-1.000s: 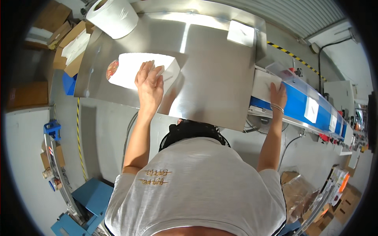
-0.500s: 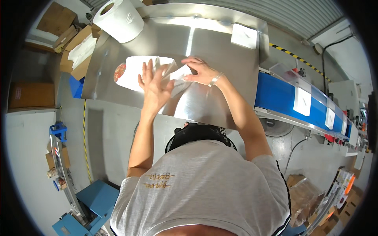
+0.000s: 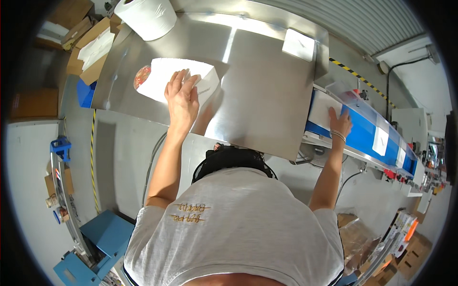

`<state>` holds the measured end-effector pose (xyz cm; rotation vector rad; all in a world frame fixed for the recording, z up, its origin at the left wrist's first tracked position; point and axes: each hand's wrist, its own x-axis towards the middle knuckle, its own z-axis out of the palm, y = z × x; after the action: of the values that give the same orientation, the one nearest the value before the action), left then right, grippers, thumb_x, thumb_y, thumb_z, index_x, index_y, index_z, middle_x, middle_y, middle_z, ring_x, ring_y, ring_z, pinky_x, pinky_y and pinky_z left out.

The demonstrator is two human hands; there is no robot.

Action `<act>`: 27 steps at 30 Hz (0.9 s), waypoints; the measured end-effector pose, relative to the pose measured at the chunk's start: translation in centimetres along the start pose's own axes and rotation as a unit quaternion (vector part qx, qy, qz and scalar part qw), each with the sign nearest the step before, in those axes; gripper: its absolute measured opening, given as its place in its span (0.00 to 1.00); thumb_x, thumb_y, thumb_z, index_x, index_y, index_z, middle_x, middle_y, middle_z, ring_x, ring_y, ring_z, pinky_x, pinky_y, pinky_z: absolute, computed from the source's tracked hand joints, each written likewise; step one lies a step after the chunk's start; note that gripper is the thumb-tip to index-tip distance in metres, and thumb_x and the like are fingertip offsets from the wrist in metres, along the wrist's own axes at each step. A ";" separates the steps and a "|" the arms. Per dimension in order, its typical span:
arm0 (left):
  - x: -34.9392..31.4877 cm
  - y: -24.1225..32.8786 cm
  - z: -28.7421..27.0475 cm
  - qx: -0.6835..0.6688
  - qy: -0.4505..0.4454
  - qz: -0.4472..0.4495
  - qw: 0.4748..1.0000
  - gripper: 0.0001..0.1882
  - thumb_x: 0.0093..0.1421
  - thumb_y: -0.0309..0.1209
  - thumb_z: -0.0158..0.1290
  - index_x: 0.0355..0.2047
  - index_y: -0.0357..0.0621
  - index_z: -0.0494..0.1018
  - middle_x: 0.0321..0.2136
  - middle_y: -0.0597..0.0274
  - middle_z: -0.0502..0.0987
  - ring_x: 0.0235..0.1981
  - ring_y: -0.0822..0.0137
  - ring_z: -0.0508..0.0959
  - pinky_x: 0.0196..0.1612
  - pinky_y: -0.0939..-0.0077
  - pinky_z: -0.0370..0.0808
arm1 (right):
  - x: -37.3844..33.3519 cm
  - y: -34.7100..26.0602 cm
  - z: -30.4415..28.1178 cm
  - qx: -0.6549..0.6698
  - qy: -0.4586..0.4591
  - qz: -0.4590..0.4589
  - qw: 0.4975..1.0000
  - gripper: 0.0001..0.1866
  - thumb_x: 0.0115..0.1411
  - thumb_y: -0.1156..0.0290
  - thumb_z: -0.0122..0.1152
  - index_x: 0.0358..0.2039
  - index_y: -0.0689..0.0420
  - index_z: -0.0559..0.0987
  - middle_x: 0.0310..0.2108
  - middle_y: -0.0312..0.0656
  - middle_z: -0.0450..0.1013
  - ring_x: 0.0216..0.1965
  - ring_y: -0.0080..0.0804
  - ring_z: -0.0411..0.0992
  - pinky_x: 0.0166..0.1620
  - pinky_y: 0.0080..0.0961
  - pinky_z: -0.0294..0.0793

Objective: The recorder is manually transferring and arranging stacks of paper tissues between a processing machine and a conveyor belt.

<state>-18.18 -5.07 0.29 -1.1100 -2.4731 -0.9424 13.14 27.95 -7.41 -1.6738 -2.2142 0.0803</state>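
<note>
My left hand (image 3: pixel 182 100) rests on a pile of flat white sheets or bags (image 3: pixel 160 81) on the steel table, its loosely bent fingertips touching the top one. A round red patterned area (image 3: pixel 142 77) shows at the pile's left end, and its right edge lifts a little off the metal. Far to the right, my right hand (image 3: pixel 340 125) is over the near end of a blue conveyor belt (image 3: pixel 359 133). Thumb and fingers are apart there, touching the edge of a white flat piece (image 3: pixel 324 108) that lies on the belt.
Two more white pieces, one of them nearer (image 3: pixel 380 140), lie farther along the belt beside a clear guard (image 3: pixel 353 97). A big white roll (image 3: pixel 149 19) stands at the table's back left, near an open carton (image 3: pixel 98 50). Another white piece (image 3: pixel 298 45) lies at the back right.
My right hand has gone from the pile to the belt, where a white piece now lies at the near end. The left hand stayed on the pile, its fingers now more bent.
</note>
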 end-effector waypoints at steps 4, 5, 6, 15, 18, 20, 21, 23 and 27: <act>-0.3 0.1 0.4 -0.010 0.008 -0.014 1.000 0.19 0.48 0.17 0.51 0.39 0.49 0.78 0.55 0.50 0.67 0.61 0.47 0.60 0.62 0.50 0.49 | 0.3 -5.3 1.1 0.124 0.005 -0.200 0.972 0.32 0.51 0.57 0.66 0.53 0.59 0.68 0.47 0.53 0.71 0.48 0.51 0.70 0.50 0.38 0.68; -0.3 0.1 0.3 -0.009 0.008 -0.014 1.000 0.19 0.48 0.17 0.51 0.39 0.49 0.78 0.55 0.50 0.67 0.61 0.47 0.60 0.62 0.50 0.49 | -0.4 -8.4 1.6 0.227 -0.107 -0.242 0.937 0.29 0.51 0.63 0.66 0.53 0.57 0.70 0.48 0.50 0.72 0.50 0.47 0.70 0.50 0.34 0.70; -0.4 0.2 0.1 -0.004 0.000 -0.012 1.000 0.18 0.48 0.17 0.51 0.38 0.50 0.78 0.56 0.49 0.66 0.62 0.46 0.58 0.63 0.49 0.47 | -1.7 -12.3 1.5 0.255 -0.161 -0.325 0.896 0.28 0.51 0.67 0.67 0.52 0.53 0.71 0.50 0.44 0.72 0.51 0.42 0.69 0.51 0.32 0.70; 0.4 0.1 -0.3 -0.014 -0.053 -0.032 0.998 0.24 0.49 0.25 0.57 0.49 0.50 0.72 0.62 0.44 0.56 0.66 0.44 0.48 0.64 0.46 0.41 | -5.7 -27.4 2.8 0.385 -0.418 -0.393 0.723 0.26 0.56 0.63 0.63 0.53 0.58 0.69 0.47 0.43 0.71 0.50 0.32 0.69 0.53 0.27 0.67; 0.0 -2.4 -0.1 0.025 -0.018 0.011 0.999 0.24 0.51 0.23 0.56 0.51 0.43 0.70 0.58 0.43 0.62 0.62 0.44 0.57 0.61 0.50 0.51 | -7.3 -23.7 2.3 0.515 -0.478 -0.177 0.690 0.23 0.59 0.61 0.61 0.50 0.62 0.70 0.40 0.39 0.72 0.43 0.25 0.68 0.48 0.25 0.68; 0.0 -2.3 -0.4 0.031 -0.008 0.011 0.999 0.22 0.51 0.18 0.53 0.49 0.42 0.72 0.54 0.46 0.67 0.58 0.46 0.63 0.60 0.53 0.56 | -7.0 -19.3 4.2 0.559 -0.393 -0.095 0.724 0.20 0.60 0.63 0.59 0.48 0.62 0.70 0.39 0.37 0.72 0.39 0.21 0.69 0.43 0.19 0.70; 0.0 -2.1 -0.7 0.030 -0.008 -0.003 1.000 0.22 0.51 0.17 0.52 0.48 0.42 0.73 0.53 0.46 0.68 0.58 0.47 0.64 0.60 0.54 0.56 | -6.4 -16.9 4.3 0.480 -0.334 -0.078 0.807 0.19 0.61 0.63 0.59 0.47 0.61 0.71 0.39 0.37 0.73 0.39 0.21 0.70 0.43 0.19 0.70; -0.1 -1.9 -0.8 0.030 0.005 -0.013 0.999 0.21 0.50 0.16 0.52 0.46 0.43 0.74 0.52 0.47 0.69 0.57 0.49 0.65 0.60 0.55 0.57 | -4.1 -11.2 4.0 0.388 -0.342 0.057 0.854 0.15 0.62 0.62 0.56 0.44 0.57 0.73 0.36 0.37 0.72 0.37 0.26 0.69 0.42 0.24 0.69; 0.0 -2.1 -0.4 -0.011 0.020 0.002 1.000 0.20 0.49 0.16 0.52 0.44 0.43 0.76 0.51 0.50 0.70 0.57 0.49 0.66 0.59 0.55 0.59 | 0.2 -0.3 2.9 0.271 -0.205 0.062 0.938 0.28 0.61 0.51 0.52 0.51 0.61 0.71 0.49 0.41 0.72 0.52 0.34 0.68 0.53 0.30 0.66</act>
<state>-19.78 -6.37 -0.40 -1.0924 -2.4324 -0.9830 11.87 28.54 -9.94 -1.5639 -2.0725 1.0586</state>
